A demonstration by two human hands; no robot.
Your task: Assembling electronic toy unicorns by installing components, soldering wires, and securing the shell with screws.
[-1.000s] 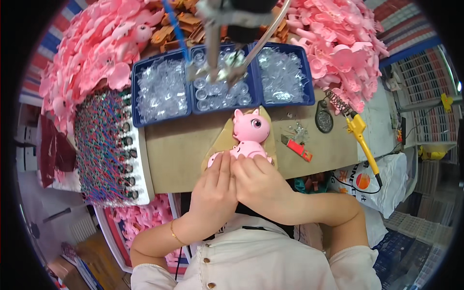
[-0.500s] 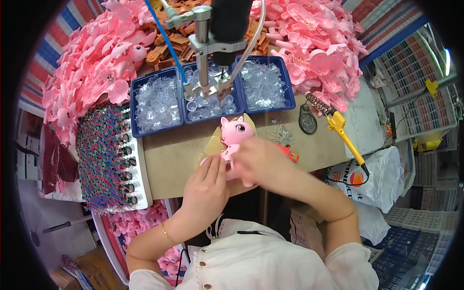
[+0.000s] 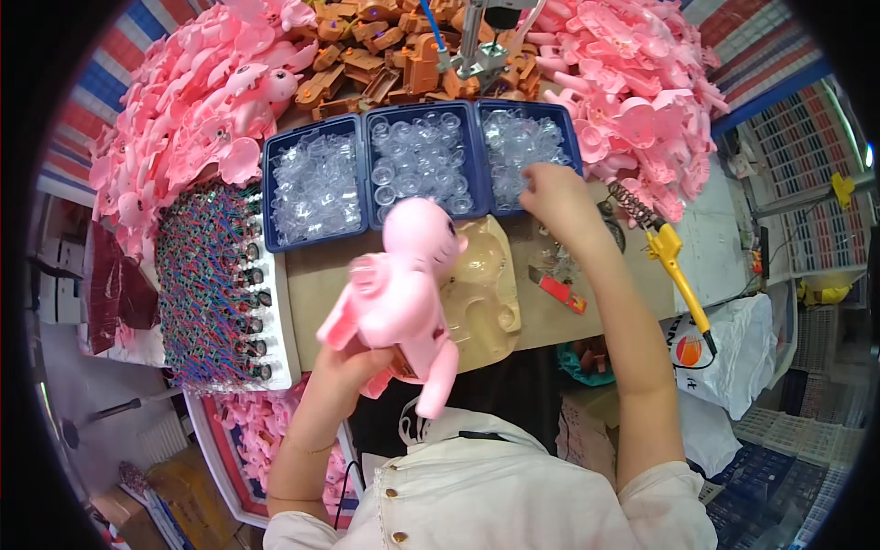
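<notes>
My left hand [image 3: 353, 367] grips a pink animal toy figure [image 3: 403, 284] by its lower body, lifted above the bench and tilted. The toy's head points away from me and its face is turned to the right. Just right of it lies a cream moulded holder [image 3: 495, 312] with hollows, partly hidden by the toy. My right hand [image 3: 557, 197] is at the front corner of the right blue bin [image 3: 576, 151], its fingers curled together over the clear plastic pieces [image 3: 513, 142]. Whatever its fingertips may hold is hidden.
Two more blue bins hold clear parts [image 3: 316, 188] and round clear pieces [image 3: 417, 156]. Wired circuit boards [image 3: 206, 284] fill a white tray at left. Pink shells [image 3: 632, 82] and brown parts [image 3: 367, 55] are heaped behind. A yellow soldering iron [image 3: 669, 257] and red cutter [image 3: 559, 293] lie right.
The pink toy has been lifted out of the cream holder and turned in my left hand. My right hand has left the toy and reached to the right bin. The view has shifted.
</notes>
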